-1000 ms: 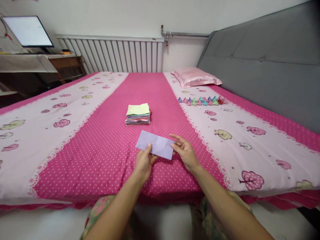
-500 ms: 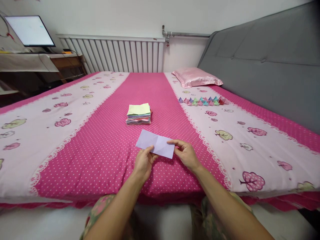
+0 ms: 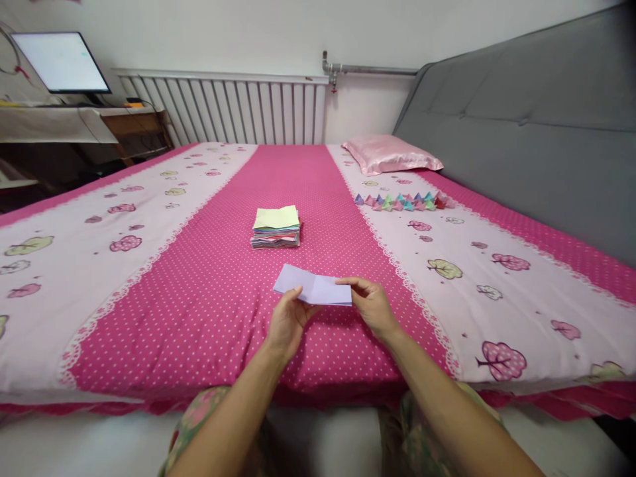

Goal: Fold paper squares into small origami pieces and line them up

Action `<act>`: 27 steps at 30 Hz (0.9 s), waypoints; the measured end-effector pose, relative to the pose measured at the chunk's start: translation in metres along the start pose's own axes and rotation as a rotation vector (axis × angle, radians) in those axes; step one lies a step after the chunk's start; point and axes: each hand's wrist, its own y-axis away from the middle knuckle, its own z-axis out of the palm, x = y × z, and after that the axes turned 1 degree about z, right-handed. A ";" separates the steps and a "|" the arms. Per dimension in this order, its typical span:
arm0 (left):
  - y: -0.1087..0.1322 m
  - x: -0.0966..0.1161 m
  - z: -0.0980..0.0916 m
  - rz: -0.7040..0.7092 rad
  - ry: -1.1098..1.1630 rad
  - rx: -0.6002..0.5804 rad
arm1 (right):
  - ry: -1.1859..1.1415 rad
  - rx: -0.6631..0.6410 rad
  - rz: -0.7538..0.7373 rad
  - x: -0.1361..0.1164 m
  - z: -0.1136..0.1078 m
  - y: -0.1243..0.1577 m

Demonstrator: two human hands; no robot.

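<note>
A folded sheet of lavender paper (image 3: 322,289) is held above the near part of the bed, with a crease down its middle. My left hand (image 3: 289,322) grips its lower left edge, thumb on top and fingers underneath. At the paper's right end, my right hand (image 3: 371,306) pinches it between fingers and thumb. Just beyond lies a stack of coloured paper (image 3: 276,227), a pale yellow sheet uppermost. To the right, a row of small folded paper pieces (image 3: 402,201) in several colours rests on the bedspread.
The pink and white bedspread (image 3: 163,318) covers the bed. Near the grey headboard (image 3: 527,119) lies a pink pillow (image 3: 390,154). A white radiator (image 3: 228,109) runs along the wall, and a monitor (image 3: 59,63) stands on a desk (image 3: 129,126) at far left.
The lavender paper has tilted flatter and bends more at its middle crease. Its right end has shifted slightly right. Both hands keep their hold.
</note>
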 end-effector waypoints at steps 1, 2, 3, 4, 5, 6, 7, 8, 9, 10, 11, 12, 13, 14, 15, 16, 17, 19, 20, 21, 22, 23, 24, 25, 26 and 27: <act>0.001 0.000 0.001 0.010 -0.011 -0.036 | -0.021 0.029 0.009 0.000 0.000 0.000; 0.002 0.000 0.001 0.024 -0.032 -0.071 | -0.039 0.060 0.021 -0.001 0.000 -0.001; 0.003 -0.001 0.001 0.038 -0.060 -0.100 | -0.055 0.090 0.038 -0.001 0.000 -0.001; 0.003 -0.002 0.001 0.046 -0.091 -0.121 | -0.073 0.112 0.059 -0.002 0.000 -0.002; 0.003 -0.003 0.001 0.049 -0.120 -0.132 | -0.096 0.126 0.083 -0.002 0.000 -0.002; 0.003 -0.004 0.001 0.050 -0.146 -0.138 | -0.127 0.132 0.111 -0.003 0.000 -0.002; 0.003 -0.005 0.000 0.050 -0.170 -0.149 | -0.163 0.131 0.141 -0.003 0.000 -0.002; 0.002 -0.006 0.000 0.050 -0.191 -0.162 | -0.200 0.123 0.169 -0.003 0.000 -0.002; 0.001 -0.006 0.000 0.053 -0.207 -0.176 | -0.232 0.116 0.191 -0.003 0.001 -0.001; 0.000 -0.007 -0.001 0.058 -0.219 -0.182 | -0.254 0.109 0.210 -0.003 0.001 -0.001; -0.001 -0.008 -0.001 0.064 -0.225 -0.176 | -0.264 0.104 0.226 -0.003 0.002 0.000; -0.001 -0.008 -0.002 0.068 -0.225 -0.158 | -0.263 0.098 0.237 -0.003 0.003 0.000; -0.002 -0.009 -0.002 0.072 -0.219 -0.131 | -0.255 0.092 0.245 -0.002 0.004 0.001; -0.003 -0.010 -0.003 0.076 -0.211 -0.102 | -0.245 0.086 0.252 -0.002 0.004 0.001; -0.003 -0.010 -0.003 0.078 -0.202 -0.078 | -0.233 0.076 0.257 -0.001 0.005 0.001; -0.003 -0.010 -0.003 0.080 -0.196 -0.056 | -0.221 0.062 0.260 -0.001 0.005 0.002; -0.003 -0.010 -0.003 0.081 -0.193 -0.036 | -0.211 0.047 0.262 -0.001 0.005 0.002; -0.003 -0.011 -0.004 0.079 -0.203 0.014 | -0.195 0.023 0.269 -0.001 0.005 0.002; -0.003 -0.011 -0.004 0.074 -0.216 0.042 | -0.189 0.016 0.274 -0.001 0.005 0.002; -0.003 -0.011 -0.004 0.070 -0.233 0.068 | -0.185 0.011 0.278 -0.001 0.005 0.003; -0.004 -0.011 -0.004 0.071 -0.255 0.089 | -0.182 0.010 0.280 -0.001 0.005 0.003; -0.004 -0.012 -0.005 0.079 -0.278 0.107 | -0.179 0.010 0.280 -0.001 0.005 0.003; -0.004 -0.012 -0.005 0.094 -0.302 0.123 | -0.176 0.007 0.279 -0.001 0.005 0.003; -0.005 -0.012 -0.006 0.111 -0.324 0.136 | -0.175 0.002 0.277 -0.001 0.005 0.003; -0.005 -0.013 -0.007 0.129 -0.345 0.145 | -0.176 -0.004 0.276 -0.001 0.005 0.004; -0.006 -0.013 -0.008 0.141 -0.361 0.152 | -0.177 -0.011 0.277 -0.002 0.005 0.004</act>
